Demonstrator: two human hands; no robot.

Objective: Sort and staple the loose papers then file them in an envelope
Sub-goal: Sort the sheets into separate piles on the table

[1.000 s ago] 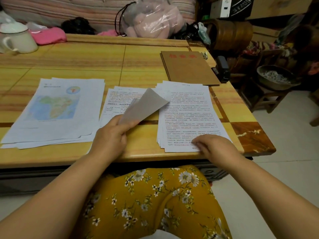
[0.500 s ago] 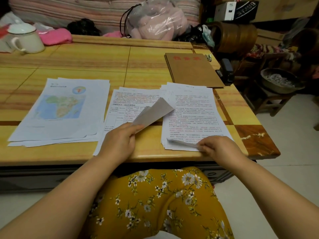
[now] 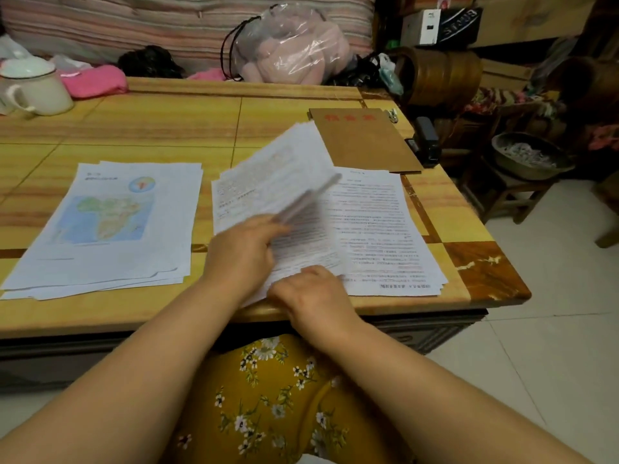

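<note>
Both hands meet, left hand (image 3: 243,246) gripping, right hand (image 3: 311,291) curled.

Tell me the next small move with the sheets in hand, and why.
Probably lay the lifted sheets down on the middle pile. The left hand holds them tilted over that pile, and the right hand pinches their near edge beside the right pile. The stapler and envelope lie untouched, so sorting seems unfinished.

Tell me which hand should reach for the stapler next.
Probably the right hand: the stapler sits at the table's far right edge, on its side. The left hand is holding up the lifted sheets.
</note>
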